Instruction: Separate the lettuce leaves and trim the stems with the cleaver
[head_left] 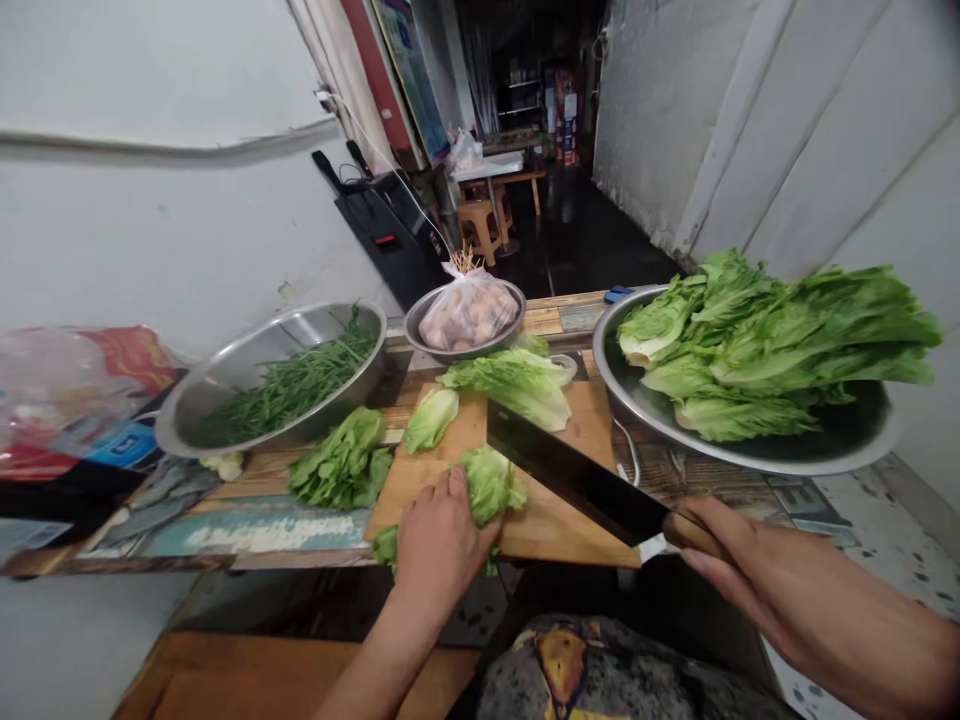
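My left hand (439,540) presses down on a bunch of lettuce (491,482) at the near edge of the wooden cutting board (559,525), fingers curled over the leaves. My right hand (731,560) grips the wooden handle of a dark cleaver (574,480), whose blade slants over the board just right of the held lettuce. More lettuce (517,385) lies at the far end of the board, with a smaller piece (431,418) to its left.
A big steel bowl (750,455) piled with lettuce heads stands on the right. On the left, a steel bowl (225,375) holds thin green stalks, with loose leaves (341,465) in front. A bagged bowl of round items (466,315) sits behind the board.
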